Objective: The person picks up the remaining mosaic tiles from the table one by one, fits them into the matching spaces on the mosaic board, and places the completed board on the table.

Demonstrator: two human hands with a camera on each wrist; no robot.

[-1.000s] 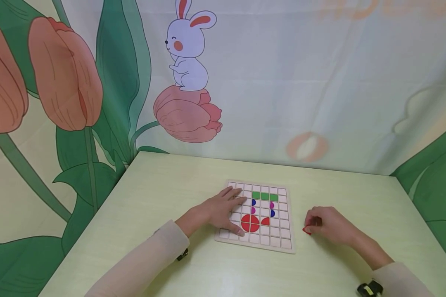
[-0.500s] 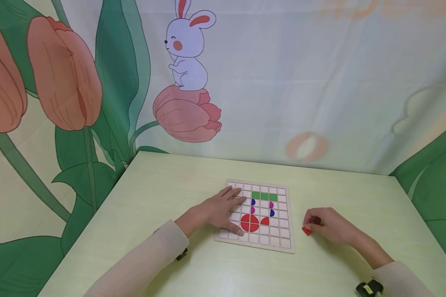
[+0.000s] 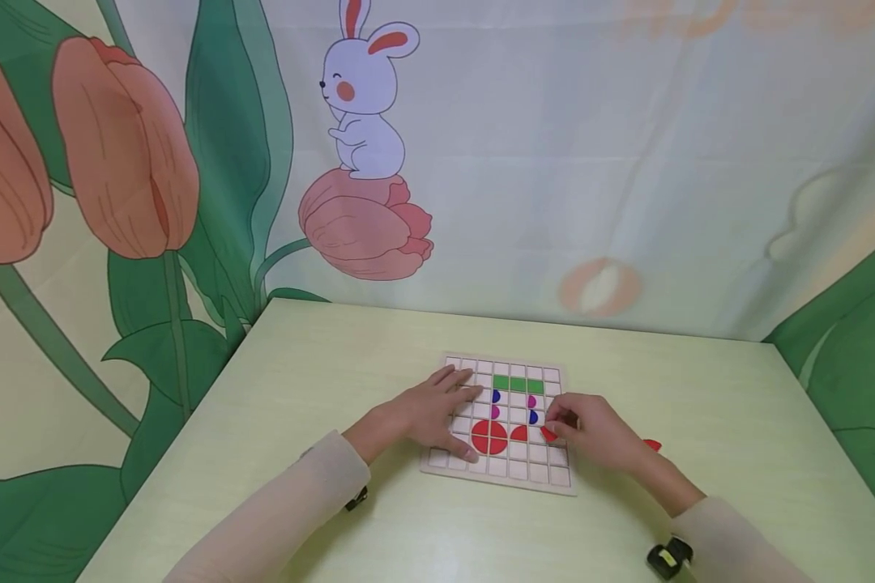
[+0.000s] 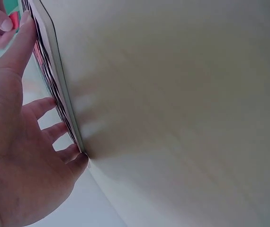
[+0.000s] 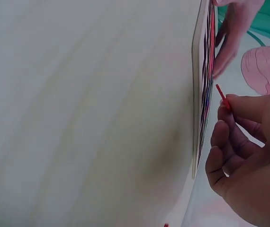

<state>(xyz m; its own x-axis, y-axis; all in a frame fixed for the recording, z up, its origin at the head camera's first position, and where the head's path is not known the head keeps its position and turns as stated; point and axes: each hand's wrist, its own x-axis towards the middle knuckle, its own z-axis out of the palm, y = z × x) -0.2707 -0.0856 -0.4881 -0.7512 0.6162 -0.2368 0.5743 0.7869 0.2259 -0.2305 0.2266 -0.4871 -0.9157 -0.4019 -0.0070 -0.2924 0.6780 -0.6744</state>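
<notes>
A square wooden grid board [image 3: 499, 481] lies on the table with coloured tiles in its cells. My left hand [image 3: 430, 413] rests on its left side, fingers spread, and in the left wrist view the fingers touch the board's edge. Over the board's right part, my right hand [image 3: 591, 429] pinches a thin red tile [image 5: 223, 96] between thumb and fingertips, just above the surface. To its left sits a red quarter-circle tile [image 3: 519, 434], beside a full red circle [image 3: 481, 437] made of quarter tiles. The held tile's exact outline is partly hidden by fingers.
Green tiles [image 3: 518, 384] form a row near the board's top. Below them are blue half-circles [image 3: 534, 417] and magenta half-circles [image 3: 531, 402]. Another red tile [image 3: 652, 444] lies on the table [image 3: 700, 389] by my right wrist. A printed curtain [image 3: 518, 162] hangs behind.
My right hand has carried the red tile left from the table onto the board's right side. A red tile on the table now shows behind the wrist. My left hand stays put.
</notes>
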